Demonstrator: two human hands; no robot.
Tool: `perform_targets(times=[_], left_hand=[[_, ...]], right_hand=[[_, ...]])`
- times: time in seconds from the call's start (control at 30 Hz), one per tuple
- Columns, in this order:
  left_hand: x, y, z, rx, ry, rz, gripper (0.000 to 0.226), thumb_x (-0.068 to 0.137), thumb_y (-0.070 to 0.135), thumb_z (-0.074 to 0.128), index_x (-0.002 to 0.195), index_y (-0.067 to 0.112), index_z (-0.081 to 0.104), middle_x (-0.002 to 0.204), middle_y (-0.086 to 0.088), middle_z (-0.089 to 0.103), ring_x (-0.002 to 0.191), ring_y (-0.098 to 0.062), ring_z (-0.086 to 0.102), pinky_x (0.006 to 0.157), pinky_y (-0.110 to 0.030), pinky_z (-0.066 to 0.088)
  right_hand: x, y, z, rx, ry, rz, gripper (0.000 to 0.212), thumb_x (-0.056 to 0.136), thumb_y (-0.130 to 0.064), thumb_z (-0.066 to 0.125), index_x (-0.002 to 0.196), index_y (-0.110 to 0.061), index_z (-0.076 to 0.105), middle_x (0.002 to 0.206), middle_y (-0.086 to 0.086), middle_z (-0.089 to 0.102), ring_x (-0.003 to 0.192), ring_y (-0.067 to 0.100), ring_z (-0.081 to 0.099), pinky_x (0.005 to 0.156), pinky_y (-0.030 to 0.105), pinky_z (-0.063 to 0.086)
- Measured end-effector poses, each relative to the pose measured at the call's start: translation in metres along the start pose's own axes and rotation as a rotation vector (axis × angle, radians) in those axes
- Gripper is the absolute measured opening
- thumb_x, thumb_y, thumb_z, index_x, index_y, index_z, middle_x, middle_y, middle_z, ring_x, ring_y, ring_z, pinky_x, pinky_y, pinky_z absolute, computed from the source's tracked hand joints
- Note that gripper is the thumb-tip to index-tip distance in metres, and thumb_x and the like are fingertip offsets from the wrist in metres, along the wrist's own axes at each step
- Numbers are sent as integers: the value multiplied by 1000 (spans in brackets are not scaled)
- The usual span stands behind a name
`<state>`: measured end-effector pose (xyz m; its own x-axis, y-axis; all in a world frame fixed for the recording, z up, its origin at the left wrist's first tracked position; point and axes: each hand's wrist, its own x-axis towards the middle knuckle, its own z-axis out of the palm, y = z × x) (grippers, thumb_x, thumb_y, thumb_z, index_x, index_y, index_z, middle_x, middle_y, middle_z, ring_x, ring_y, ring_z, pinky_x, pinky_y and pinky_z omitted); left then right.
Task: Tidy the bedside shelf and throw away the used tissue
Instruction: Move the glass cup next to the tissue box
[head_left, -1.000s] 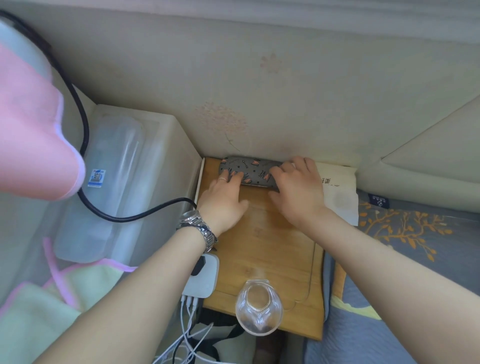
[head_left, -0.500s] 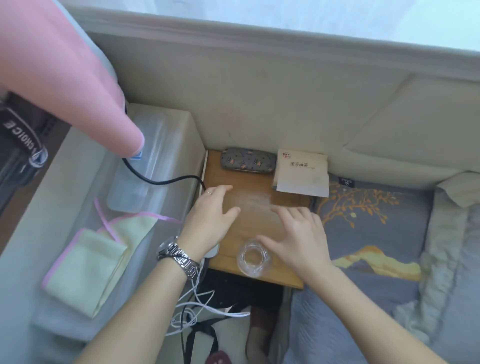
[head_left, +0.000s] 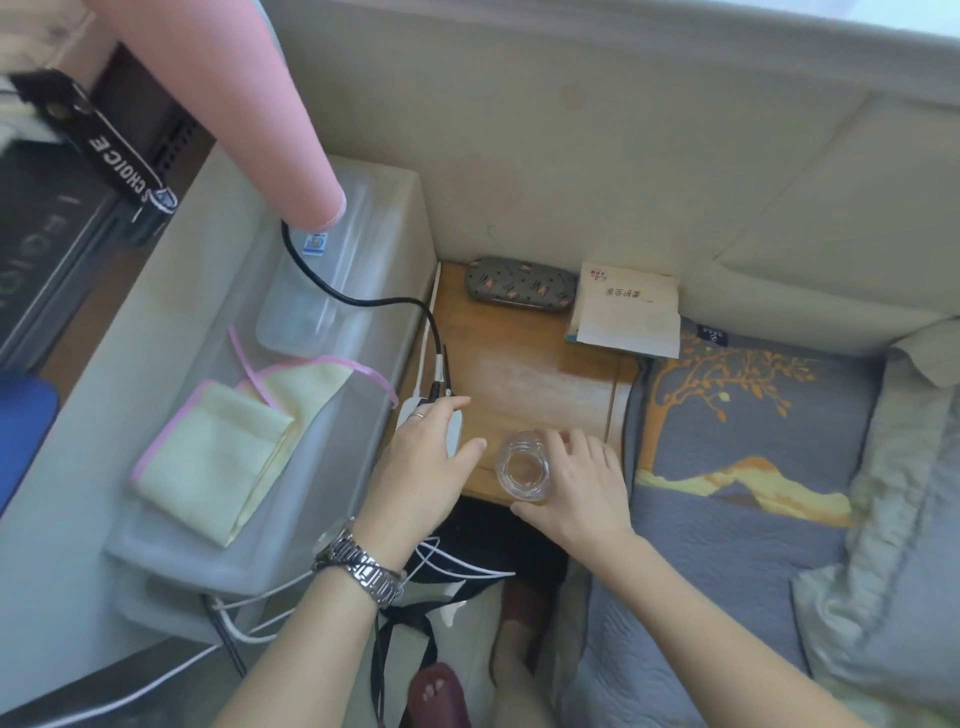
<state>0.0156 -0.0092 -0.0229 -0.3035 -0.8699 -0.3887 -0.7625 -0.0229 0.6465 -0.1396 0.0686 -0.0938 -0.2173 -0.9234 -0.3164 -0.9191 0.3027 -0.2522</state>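
The wooden bedside shelf (head_left: 524, 364) sits between a covered box and the bed. A patterned grey glasses case (head_left: 521, 285) lies along its back edge, touching the wall. To the case's right a white tissue pack (head_left: 628, 312) overhangs the shelf's right corner. A clear glass (head_left: 522, 465) stands at the front edge. My right hand (head_left: 576, 483) curls around the glass's right side, thumb under it. My left hand (head_left: 421, 467), with a watch on the wrist, lies spread over a white charger (head_left: 454, 434) at the shelf's left front corner. No loose tissue shows.
A black cable (head_left: 363, 299) runs from the left into the charger, and white cables (head_left: 457, 564) hang below it. A covered box (head_left: 332, 291) with a yellow cloth (head_left: 223, 457) stands left. The grey patterned bedding (head_left: 737, 457) lies right. A pink lamp shade (head_left: 249, 104) hangs top left.
Both hands left the glasses case at the back and drew toward the front edge. The right hand closed in on the glass, the left settled on the charger. The view pulled back.
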Motion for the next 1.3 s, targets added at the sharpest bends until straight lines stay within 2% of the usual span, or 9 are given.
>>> perform_targets(times=[0.2,0.37,0.5,0.7,0.83,0.93,1.03,1.17,1.3], left_hand=[[0,-7,2,-32,8,-20,48,88,36,55,134,28,44,139,5,47,123,-12,48,88,-26,40],[6,-10,-2,-57,6,-48,47,88,34,55,134,28,45,137,5,50,125,-12,46,99,-32,40],[16,-9,-6,-73,7,-62,46,88,35,56,132,31,46,136,7,51,124,-11,46,96,-29,38],[33,-7,-12,-90,8,-79,43,88,36,56,130,34,47,135,8,50,122,-7,45,88,-26,36],[42,-7,-12,-108,1,-77,42,88,35,55,129,35,47,133,9,50,113,1,42,88,-24,34],[47,-7,-11,-113,1,-92,42,88,35,56,129,36,47,133,9,50,113,1,41,88,-24,34],[50,-7,-9,-113,1,-103,41,88,36,56,127,39,47,133,9,50,110,1,40,87,-25,36],[52,-8,-7,-109,-14,-107,41,88,38,55,128,41,45,134,10,49,108,2,40,87,-29,45],[57,-9,-3,-114,-24,-112,42,88,39,54,128,42,44,135,11,48,110,3,39,86,-24,36]], right_hand=[[11,-1,1,-39,-19,-45,76,61,-52,68,126,-19,47,109,5,55,102,28,52,93,38,39],[21,-1,-1,-118,14,-117,67,55,-51,68,111,-15,56,97,6,58,92,29,53,93,40,41],[34,3,-7,-131,47,-132,67,52,-55,64,106,-16,60,90,6,61,87,31,55,96,42,41],[72,9,-25,-109,162,-114,72,48,-56,65,105,-13,65,92,9,65,93,34,58,107,49,36],[103,9,-38,-118,243,-136,72,47,-53,71,103,-9,64,89,11,67,91,36,58,105,49,36],[126,6,-46,-115,289,-130,78,46,-54,74,107,-8,60,86,10,68,89,35,57,105,47,35],[145,5,-50,-86,287,-122,86,44,-52,76,113,-5,55,88,11,69,92,35,54,106,49,32],[162,7,-50,-53,260,-109,82,45,-48,74,113,-7,54,95,11,68,98,36,52,109,49,27],[174,11,-48,-60,245,-96,78,47,-47,73,112,-7,56,97,11,67,99,35,52,110,48,26]])
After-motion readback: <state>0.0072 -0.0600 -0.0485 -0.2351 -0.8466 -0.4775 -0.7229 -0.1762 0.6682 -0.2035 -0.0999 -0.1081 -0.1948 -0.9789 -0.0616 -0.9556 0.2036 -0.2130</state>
